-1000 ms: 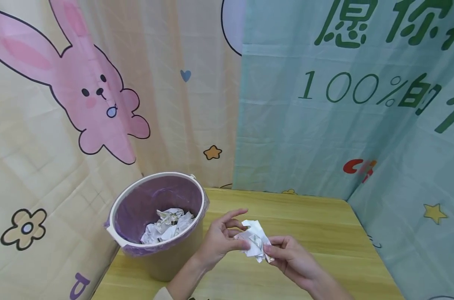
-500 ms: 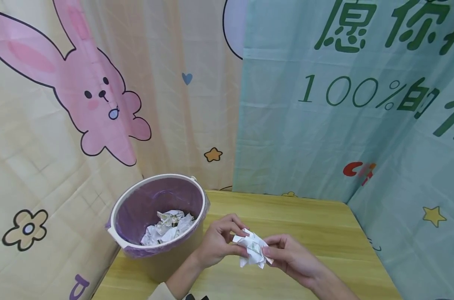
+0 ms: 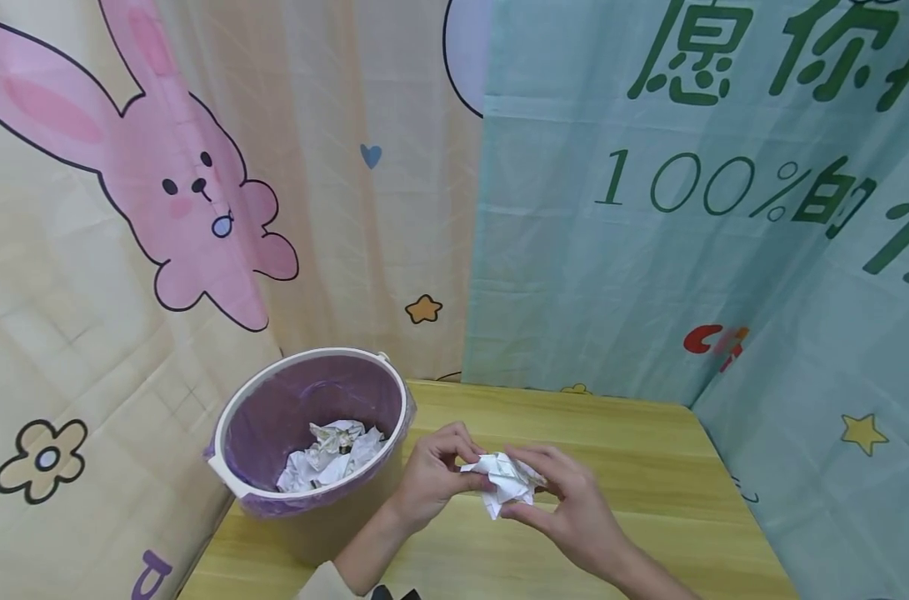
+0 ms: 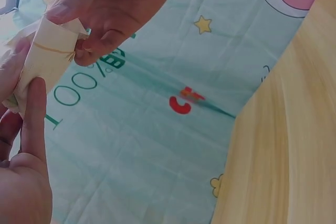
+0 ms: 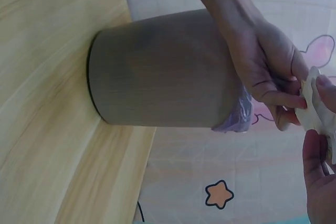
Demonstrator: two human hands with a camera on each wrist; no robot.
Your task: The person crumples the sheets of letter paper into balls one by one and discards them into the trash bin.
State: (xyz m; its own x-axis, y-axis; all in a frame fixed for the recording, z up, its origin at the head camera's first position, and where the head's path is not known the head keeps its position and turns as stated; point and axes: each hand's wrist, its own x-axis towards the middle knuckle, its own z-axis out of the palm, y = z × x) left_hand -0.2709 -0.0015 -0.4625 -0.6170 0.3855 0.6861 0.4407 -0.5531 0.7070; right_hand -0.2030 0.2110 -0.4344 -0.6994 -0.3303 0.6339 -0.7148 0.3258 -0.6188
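Note:
Both hands hold a crumpled piece of white paper [image 3: 508, 482] between them, above the table and right of the bin. My left hand [image 3: 430, 479] pinches its left side between thumb and fingers. My right hand [image 3: 580, 510] grips the other side, thumb on the near edge and fingers on the far edge. In the left wrist view, the paper [image 4: 50, 53] looks folded, with a thin tan line across it. The right wrist view shows the paper [image 5: 315, 109] at its right edge, partly hidden by fingers.
A beige bin [image 3: 327, 533] with a pale rim [image 3: 237, 467] and purple liner [image 3: 274, 417] stands on the wooden table [image 3: 649, 475], at left. Crumpled papers [image 3: 334, 458] lie inside it. Printed curtains [image 3: 574, 275] surround the table at the back and sides.
My left fingers, the index raised at first, have come down onto the paper. My right hand has shifted its grip, now spanning the paper's edges. The paper has turned; the bin stays put.

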